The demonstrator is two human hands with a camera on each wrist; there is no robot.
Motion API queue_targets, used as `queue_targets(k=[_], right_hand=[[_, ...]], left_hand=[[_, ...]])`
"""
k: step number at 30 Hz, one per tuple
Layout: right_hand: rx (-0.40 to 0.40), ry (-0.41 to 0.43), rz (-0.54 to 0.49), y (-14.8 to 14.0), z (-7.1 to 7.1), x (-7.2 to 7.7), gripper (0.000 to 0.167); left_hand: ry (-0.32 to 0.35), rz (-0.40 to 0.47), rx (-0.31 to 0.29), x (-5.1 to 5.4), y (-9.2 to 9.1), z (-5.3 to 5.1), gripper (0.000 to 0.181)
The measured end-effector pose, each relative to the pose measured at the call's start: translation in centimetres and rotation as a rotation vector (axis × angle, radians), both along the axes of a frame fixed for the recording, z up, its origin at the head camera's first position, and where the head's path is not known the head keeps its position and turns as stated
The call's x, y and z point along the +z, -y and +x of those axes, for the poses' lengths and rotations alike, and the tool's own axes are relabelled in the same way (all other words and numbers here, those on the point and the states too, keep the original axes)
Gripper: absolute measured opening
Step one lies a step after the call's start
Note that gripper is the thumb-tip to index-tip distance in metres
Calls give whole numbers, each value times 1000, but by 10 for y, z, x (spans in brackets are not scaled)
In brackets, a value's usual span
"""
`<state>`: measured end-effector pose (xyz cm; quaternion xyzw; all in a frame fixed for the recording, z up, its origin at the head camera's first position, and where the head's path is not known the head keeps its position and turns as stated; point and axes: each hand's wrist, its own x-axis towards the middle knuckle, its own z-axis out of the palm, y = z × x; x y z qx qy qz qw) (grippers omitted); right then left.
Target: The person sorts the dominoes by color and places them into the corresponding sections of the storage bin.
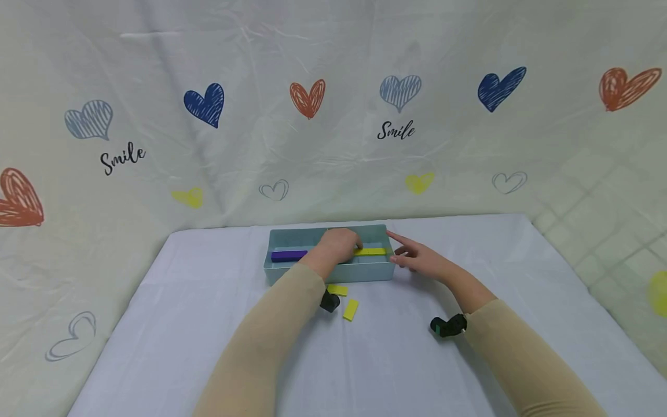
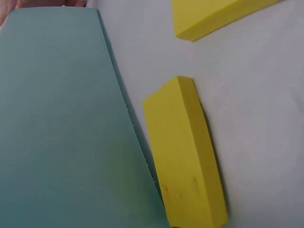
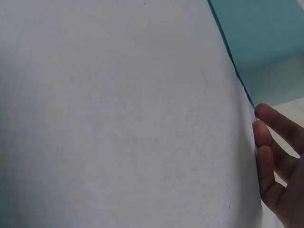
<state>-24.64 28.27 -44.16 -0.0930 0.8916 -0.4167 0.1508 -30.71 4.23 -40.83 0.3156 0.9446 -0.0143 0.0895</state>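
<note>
A blue-green rectangular box [image 1: 312,273] stands on the cloth-covered table. My left hand [image 1: 340,244] reaches down inside it, at the left end of a row of yellow blocks [image 1: 372,252]; the fingertips are hidden, so any grip does not show. A purple bar [image 1: 289,256] lies in the box's left part. At the box's right end is my right hand [image 1: 422,259], index finger extended to the rim and the other fingers loosely bent by the wall. In the left wrist view, a yellow block [image 2: 183,152] lies beside the box wall [image 2: 61,114].
Just in front of the box, two loose yellow blocks lie on the white cloth, one near the left wrist camera [image 1: 330,301] and another block [image 1: 351,310] nearer me. Behind the table hangs a pale sheet [image 1: 344,156] printed with hearts.
</note>
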Motion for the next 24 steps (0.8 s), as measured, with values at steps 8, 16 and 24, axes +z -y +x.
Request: queue_targets(k=[8,16,24], right_hand=[[3,1,-8,1,1,2,71],[4,-2,0,2,2,2,71],[1,7,-1,-1,0,0,72]], left_hand=[[15,1,-43,1,2,1,40],[40,-11,-40,1,3,1,42],[121,85,-45,5,5,-6,40]])
